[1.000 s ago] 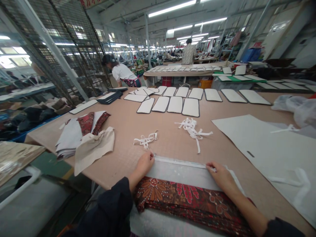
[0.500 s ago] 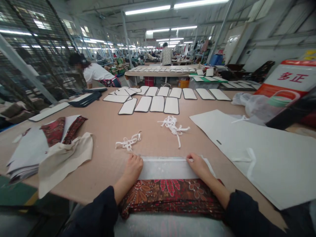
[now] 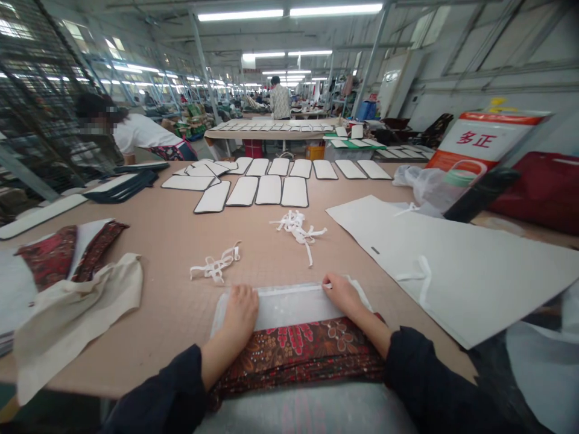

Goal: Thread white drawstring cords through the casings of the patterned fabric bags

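Observation:
A white lining piece [image 3: 292, 306] lies on the table's near edge with dark red patterned fabric [image 3: 312, 352] folded over its near half. My left hand [image 3: 239, 313] lies on the lining's left side, fingers curled down at its far edge. My right hand [image 3: 344, 295] presses the far right corner, fingers pinched on a thin white strip along that edge. Two loose tangles of white tape [image 3: 216, 265] [image 3: 296, 226] lie just beyond.
Rows of white black-edged panels [image 3: 266, 190] fill the table's middle. A large white sheet [image 3: 452, 265] lies right. Beige cloth [image 3: 72, 319] and stacked patterned pieces [image 3: 58, 253] are left. A red-and-white sign [image 3: 479, 141] and plastic bag sit far right. A bent-over person [image 3: 136, 132] works across the table.
The view has swung right, bringing the sign and red bag into sight. My hands have stayed on the lining's far edge, a little closer together.

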